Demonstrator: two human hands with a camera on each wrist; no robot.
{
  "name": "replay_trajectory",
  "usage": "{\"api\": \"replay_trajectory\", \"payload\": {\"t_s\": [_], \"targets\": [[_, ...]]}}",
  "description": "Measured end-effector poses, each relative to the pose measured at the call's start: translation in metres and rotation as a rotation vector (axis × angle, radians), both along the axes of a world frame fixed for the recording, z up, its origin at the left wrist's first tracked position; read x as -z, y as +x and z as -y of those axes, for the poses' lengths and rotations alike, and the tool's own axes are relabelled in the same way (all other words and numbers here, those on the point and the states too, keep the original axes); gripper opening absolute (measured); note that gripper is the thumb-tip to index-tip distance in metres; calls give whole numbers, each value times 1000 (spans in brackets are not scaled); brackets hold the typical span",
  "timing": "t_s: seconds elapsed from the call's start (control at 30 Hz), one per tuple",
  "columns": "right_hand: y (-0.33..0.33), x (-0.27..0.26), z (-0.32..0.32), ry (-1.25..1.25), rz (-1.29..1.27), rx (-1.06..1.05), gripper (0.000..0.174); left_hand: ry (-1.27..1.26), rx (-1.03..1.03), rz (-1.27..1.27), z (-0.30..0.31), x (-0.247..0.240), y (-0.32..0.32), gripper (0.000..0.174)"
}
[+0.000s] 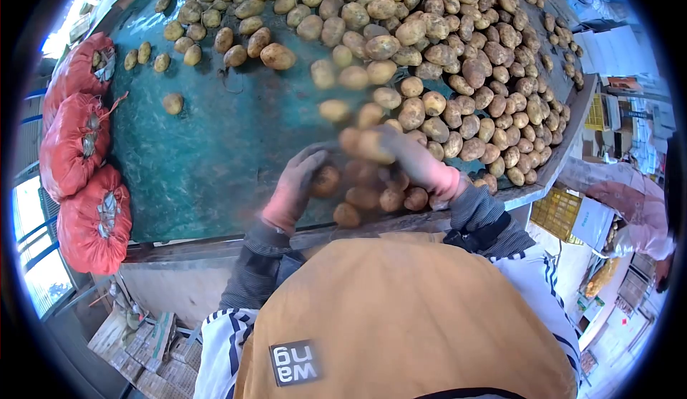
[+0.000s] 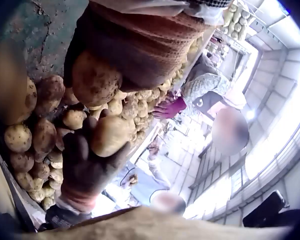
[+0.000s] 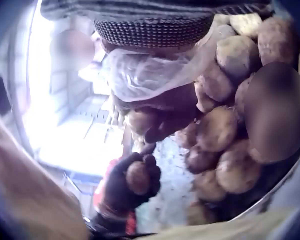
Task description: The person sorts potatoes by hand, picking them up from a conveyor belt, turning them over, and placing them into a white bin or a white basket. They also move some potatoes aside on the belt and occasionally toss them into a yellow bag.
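Both hands wear work gloves, dark over the fingers and pink toward the wrist. My left hand [image 1: 295, 184] grips a brown potato [image 1: 325, 181] above the near edge of the table. In the left wrist view the same potato [image 2: 96, 80] shows under the curled fingers. Just to the right, my right hand [image 1: 418, 157] holds a paler potato [image 1: 373, 146], blurred in the head view. From the left wrist that potato [image 2: 111, 136] sits between thumb and fingers. Several loose potatoes [image 1: 363, 197] lie beneath and between the hands, along the table's edge.
A large heap of potatoes [image 1: 472, 62] covers the right and far side of the green table [image 1: 193, 170]. Three filled red mesh sacks [image 1: 75, 138] line the left edge. A wooden rim [image 1: 572, 127] borders the right side. Yellow crates [image 1: 554, 215] stand beyond it, near another person [image 2: 205, 82].
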State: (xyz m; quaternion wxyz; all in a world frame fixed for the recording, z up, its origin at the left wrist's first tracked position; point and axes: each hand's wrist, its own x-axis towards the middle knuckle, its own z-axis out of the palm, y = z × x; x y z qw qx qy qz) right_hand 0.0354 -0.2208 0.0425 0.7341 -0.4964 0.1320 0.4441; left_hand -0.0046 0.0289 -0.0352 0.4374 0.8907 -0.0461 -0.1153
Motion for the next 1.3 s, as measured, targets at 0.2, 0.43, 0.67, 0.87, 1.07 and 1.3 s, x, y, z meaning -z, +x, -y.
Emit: {"api": "replay_trajectory", "payload": {"t_s": [0.2, 0.43, 0.67, 0.87, 1.07, 1.3], "targets": [[-4, -6, 4, 124, -340, 150, 55, -263, -47, -67, 22, -8, -1, 26], [-22, 44, 26, -301, 248, 5, 40, -430, -43, -118, 36, -19, 2, 27], [-39, 35, 23, -335, 356, 52, 58, -528, -13, -159, 49, -27, 3, 27], [-73, 45, 29, 139, 605, 393, 55, -592, 12, -239, 54, -27, -13, 28], [-121, 37, 84, -614, 840, 196, 45, -661, -12, -334, 51, -12, -29, 28], [-274, 57, 262, -258, 181, 699, 27, -683, 21, -575, -11, 28, -36, 32]]}}
